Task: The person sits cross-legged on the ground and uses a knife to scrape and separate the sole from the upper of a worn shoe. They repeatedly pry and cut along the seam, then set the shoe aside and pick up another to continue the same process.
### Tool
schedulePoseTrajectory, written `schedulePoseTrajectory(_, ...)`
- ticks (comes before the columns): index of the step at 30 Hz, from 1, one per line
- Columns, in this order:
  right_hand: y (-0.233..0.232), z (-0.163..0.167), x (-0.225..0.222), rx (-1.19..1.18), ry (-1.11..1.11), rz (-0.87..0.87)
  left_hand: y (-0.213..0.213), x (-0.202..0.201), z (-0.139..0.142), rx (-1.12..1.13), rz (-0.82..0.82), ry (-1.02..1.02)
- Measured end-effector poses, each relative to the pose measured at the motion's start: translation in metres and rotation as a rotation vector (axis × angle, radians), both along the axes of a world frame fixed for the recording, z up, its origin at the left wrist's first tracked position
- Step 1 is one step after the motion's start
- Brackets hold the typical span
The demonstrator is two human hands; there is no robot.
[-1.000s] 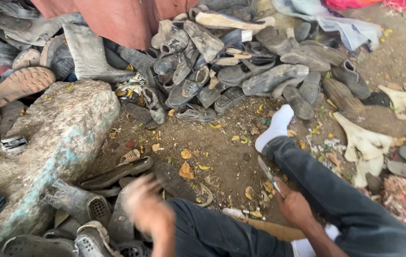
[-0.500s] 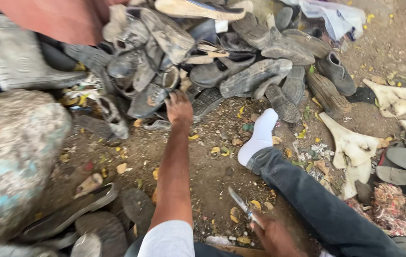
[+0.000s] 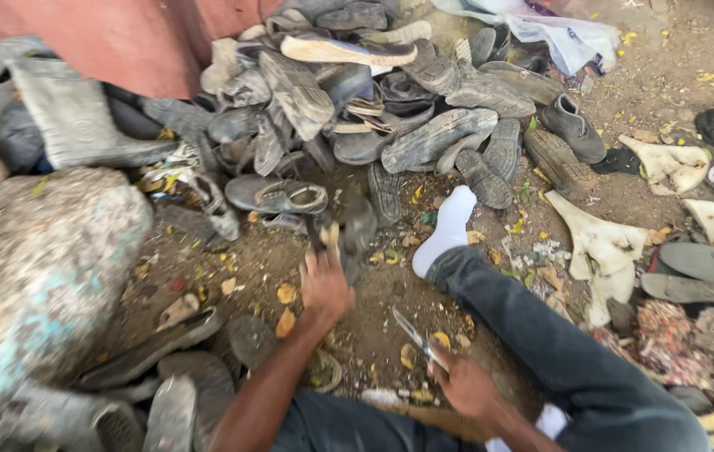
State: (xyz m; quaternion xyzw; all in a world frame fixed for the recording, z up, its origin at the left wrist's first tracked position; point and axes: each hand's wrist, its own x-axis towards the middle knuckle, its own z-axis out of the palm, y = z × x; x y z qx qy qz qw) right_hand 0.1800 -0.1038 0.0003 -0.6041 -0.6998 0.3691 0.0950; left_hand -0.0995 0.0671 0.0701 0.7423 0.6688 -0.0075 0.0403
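Down on bare brown dirt ground (image 3: 373, 335) strewn with yellow leaf scraps, seen from the head camera, a person sits with one leg stretched forward in a dark blue trouser leg (image 3: 557, 335) and a white sock (image 3: 449, 230).

The left hand (image 3: 323, 289) reaches forward with the arm extended. Its fingers are closed around a dark grey worn shoe (image 3: 353, 226). The shoe is blurred, and it sits just in front of the hand, at the near edge of a large heap of grey, dusty old shoes and soles (image 3: 390, 109), close beside the sock.

The right hand (image 3: 465, 385) rests low near the person's lap, clenched around a thin metal blade (image 3: 415, 335) that points up and to the left, well apart from the shoe.

To the left lies a big rounded grey stone with pale blue stains (image 3: 30, 268), with flattened soles around its foot. To the right lie pale cream cut pieces of sole material (image 3: 599, 243). A dull red sheet (image 3: 122, 33) stands behind the heap.

Judging from this, the step in hand is taking one shoe off the heap while the blade waits. The next move would call for a firm hold on the shoe and for keeping the blade clear of the leg.
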Motion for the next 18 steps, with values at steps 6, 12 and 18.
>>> schedulePoseTrajectory(6,0.018,-0.018,0.010,0.138,-0.131,-0.057,-0.094,-0.005,0.001,0.000,-0.331,0.075)
schedulePoseTrajectory(12,0.025,-0.004,0.026,0.293,-0.216,-0.161,-0.094,0.010,-0.025,0.257,-0.543,0.105)
schedulePoseTrajectory(18,0.014,0.029,0.027,0.590,0.019,-0.131,-0.069,0.007,-0.052,-0.028,-0.309,0.035)
